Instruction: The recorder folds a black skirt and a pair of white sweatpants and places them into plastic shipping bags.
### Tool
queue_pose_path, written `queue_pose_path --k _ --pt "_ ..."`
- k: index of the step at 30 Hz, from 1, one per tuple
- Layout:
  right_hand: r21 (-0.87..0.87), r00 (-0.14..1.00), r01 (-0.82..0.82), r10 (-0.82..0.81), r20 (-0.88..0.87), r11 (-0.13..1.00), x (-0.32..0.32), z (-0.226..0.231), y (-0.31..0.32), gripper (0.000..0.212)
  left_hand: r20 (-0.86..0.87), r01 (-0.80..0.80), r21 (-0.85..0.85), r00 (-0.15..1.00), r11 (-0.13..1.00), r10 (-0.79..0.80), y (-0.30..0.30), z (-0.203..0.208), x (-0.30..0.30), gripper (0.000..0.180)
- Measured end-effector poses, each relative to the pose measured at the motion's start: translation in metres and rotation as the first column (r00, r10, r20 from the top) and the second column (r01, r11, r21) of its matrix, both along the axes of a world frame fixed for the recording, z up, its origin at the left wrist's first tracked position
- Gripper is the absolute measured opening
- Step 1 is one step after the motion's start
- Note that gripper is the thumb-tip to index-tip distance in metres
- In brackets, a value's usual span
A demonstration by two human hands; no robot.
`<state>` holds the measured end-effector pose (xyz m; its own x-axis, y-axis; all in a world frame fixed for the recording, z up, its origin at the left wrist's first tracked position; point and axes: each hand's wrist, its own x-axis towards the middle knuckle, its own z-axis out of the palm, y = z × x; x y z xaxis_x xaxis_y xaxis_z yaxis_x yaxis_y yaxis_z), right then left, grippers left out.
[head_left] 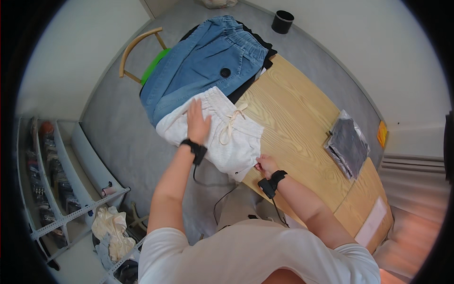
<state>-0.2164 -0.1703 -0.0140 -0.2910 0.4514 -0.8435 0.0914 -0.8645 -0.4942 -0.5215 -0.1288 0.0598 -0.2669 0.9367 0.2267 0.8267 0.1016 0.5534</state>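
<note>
A pair of light grey sweatpants (217, 146) with a cream drawstring lies at the table's left edge, its waistband angled toward the upper right. My left hand (197, 124) rests flat on the fabric with fingers stretched out. At the near lower corner of the waistband, my right hand (267, 164) pinches the edge of the sweatpants between thumb and fingers. Beyond them are blue jeans (203, 61) with an elastic waist, partly under the sweatpants. A round black disc (225, 73) sits on the jeans, and dark fabric shows beneath them.
The wooden table (298, 109) bears a dark garment in a clear bag (347, 144) on its right. A green chair (153, 66) stands behind the jeans, a black bin (283, 22) at the far wall. Left is a shelf rack (90, 161) with packed items and crumpled cream cloth (113, 232).
</note>
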Motion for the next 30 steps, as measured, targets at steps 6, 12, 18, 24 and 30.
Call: queue_pose_path --k 6,12,18,24,30 --pt "0.117 0.998 0.056 -0.054 -0.018 0.992 0.010 0.011 -0.029 0.010 -0.124 -0.074 -0.323 0.992 0.943 0.035 0.059 0.018 0.000 0.064" --pt "0.239 0.988 0.124 -0.141 0.056 0.963 0.016 0.020 -0.053 0.005 0.253 0.215 -0.177 0.953 0.960 -0.167 0.007 0.030 0.010 0.034" --pt "0.111 0.966 0.221 -0.202 -0.163 0.969 0.017 0.043 -0.081 0.056 0.398 0.361 -0.097 0.868 0.928 -0.296 -0.121 0.133 0.049 0.023" --pt "0.293 0.921 0.181 -0.057 -0.386 0.939 0.076 0.090 -0.124 0.058 0.331 0.531 0.041 0.792 0.846 -0.513 -0.203 0.225 0.141 0.022" --pt "0.566 0.871 0.385 -0.083 -0.485 0.729 0.187 0.171 -0.205 0.041 0.302 0.515 0.249 0.763 0.820 -0.571 -0.257 0.288 0.210 0.019"
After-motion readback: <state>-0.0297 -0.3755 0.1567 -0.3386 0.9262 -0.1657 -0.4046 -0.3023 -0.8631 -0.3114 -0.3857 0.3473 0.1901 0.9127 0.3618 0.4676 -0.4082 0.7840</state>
